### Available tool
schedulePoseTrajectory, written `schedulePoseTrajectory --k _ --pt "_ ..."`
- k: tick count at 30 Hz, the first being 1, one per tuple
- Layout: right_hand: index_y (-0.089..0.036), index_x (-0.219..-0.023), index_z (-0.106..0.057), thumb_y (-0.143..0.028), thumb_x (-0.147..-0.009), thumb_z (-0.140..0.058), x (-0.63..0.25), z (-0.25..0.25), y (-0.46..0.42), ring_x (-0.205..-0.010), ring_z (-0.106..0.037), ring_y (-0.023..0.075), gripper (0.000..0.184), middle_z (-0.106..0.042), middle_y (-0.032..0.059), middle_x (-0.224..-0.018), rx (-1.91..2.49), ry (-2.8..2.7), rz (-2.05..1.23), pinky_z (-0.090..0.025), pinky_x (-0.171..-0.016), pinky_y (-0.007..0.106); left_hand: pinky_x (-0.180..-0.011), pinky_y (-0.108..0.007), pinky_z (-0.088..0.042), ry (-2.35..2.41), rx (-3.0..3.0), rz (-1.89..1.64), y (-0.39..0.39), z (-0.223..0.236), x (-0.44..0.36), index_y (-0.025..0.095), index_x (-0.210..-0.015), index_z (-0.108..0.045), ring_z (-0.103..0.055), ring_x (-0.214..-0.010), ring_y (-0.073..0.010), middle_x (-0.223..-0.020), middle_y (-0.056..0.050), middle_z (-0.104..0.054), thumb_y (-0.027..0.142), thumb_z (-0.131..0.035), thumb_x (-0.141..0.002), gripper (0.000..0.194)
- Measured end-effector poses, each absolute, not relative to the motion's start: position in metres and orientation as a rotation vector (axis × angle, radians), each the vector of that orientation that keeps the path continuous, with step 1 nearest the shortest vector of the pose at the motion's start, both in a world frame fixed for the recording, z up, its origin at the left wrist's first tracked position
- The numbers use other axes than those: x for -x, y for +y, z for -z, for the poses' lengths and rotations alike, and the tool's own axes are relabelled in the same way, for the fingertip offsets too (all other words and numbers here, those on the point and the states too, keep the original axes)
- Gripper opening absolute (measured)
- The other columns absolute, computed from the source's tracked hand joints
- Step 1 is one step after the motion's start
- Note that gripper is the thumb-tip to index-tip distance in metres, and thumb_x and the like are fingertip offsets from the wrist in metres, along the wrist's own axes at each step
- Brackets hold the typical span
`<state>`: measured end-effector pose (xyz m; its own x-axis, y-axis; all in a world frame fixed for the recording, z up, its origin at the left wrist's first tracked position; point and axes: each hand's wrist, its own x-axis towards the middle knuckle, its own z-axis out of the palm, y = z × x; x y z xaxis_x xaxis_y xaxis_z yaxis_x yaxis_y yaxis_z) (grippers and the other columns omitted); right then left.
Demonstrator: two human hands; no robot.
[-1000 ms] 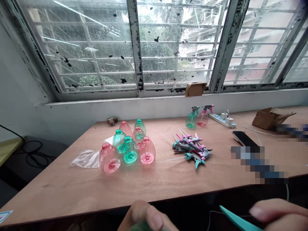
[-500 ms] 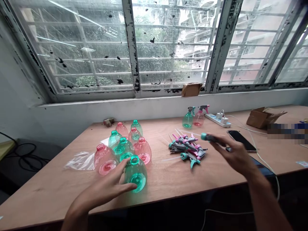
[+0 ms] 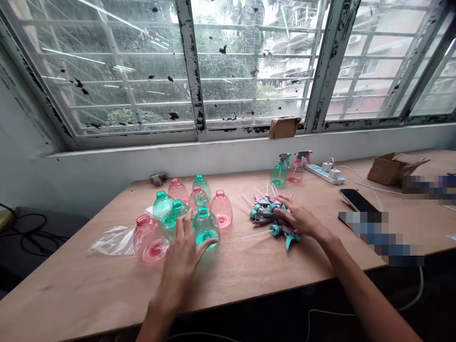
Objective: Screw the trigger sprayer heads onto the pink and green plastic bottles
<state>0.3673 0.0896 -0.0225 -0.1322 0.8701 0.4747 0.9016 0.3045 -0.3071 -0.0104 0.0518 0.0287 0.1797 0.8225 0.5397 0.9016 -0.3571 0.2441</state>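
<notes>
Bench (image 3: 235, 270): wooden, below the window (image 3: 228, 71).
Left hand (image 3: 182, 251): I read its grip as wide, alongside the front green bottle (image 3: 208, 225), which stands upright among other bottles (image 3: 147, 244).
Right hand (image 3: 302, 221): over the spray-head pile (image 3: 262, 217); I cannot tell its grip.

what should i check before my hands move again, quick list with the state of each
1. Front green bottle upright: ok, standing with its neck open.
2. Left hand touching that bottle: cannot tell, the thumb overlaps it in view.
3. Right hand gripping a spray head: cannot tell, the fingers overlap the pile.
4. Spray heads lying separately: not ok, they are heaped across one another.
5. Phone apart from the right hand: ok, a gap shows.
</notes>
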Motion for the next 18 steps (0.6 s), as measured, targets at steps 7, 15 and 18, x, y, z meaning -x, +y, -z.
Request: schedulePoseTrajectory --k 7,15,18 --pt "-0.013 -0.145 -0.045 -0.044 -0.098 -0.052 -0.419 -0.049 0.197 -0.138 -0.035 0.0396 0.057 -0.031 0.0235 -0.156 1.880 -1.563 0.332 -0.035 -0.106 0.051 -0.087 -0.049 -0.057 -1.597 2.205 1.123 0.060 -0.016 0.000 0.024 -0.151 -0.018 -0.059 -0.118 -0.0374 -0.130 -0.016 -0.052 0.050 -0.073 -0.079 0.094" --pt "-0.008 -0.108 -0.069 -0.034 -0.099 -0.051 -0.439 -0.063 0.223 -0.104 -0.059 0.0254 0.033 -0.058 0.0235 -0.127 1.882 -1.529 0.384 -0.042 -0.082 0.036 -0.062 -0.039 -0.061 -1.722 2.271 1.161 0.056 -0.010 -0.003 0.029 -0.151 -0.013 -0.068 -0.099 -0.0310 -0.134 -0.016 -0.047 0.039 -0.062 -0.091 0.078" --pt "-0.011 -0.086 -0.068 -0.038 -0.097 -0.053 -0.433 -0.063 0.218 -0.086 -0.062 0.0222 0.033 -0.063 0.0189 -0.110 1.884 -1.481 0.461 -0.043 -0.073 0.035 -0.073 -0.044 -0.061 -1.635 2.224 1.275 0.052 -0.014 -0.007 0.027 -0.152 -0.012 -0.065 -0.104 -0.0322 -0.137 -0.018 -0.045 0.046 -0.062 -0.089 0.082"
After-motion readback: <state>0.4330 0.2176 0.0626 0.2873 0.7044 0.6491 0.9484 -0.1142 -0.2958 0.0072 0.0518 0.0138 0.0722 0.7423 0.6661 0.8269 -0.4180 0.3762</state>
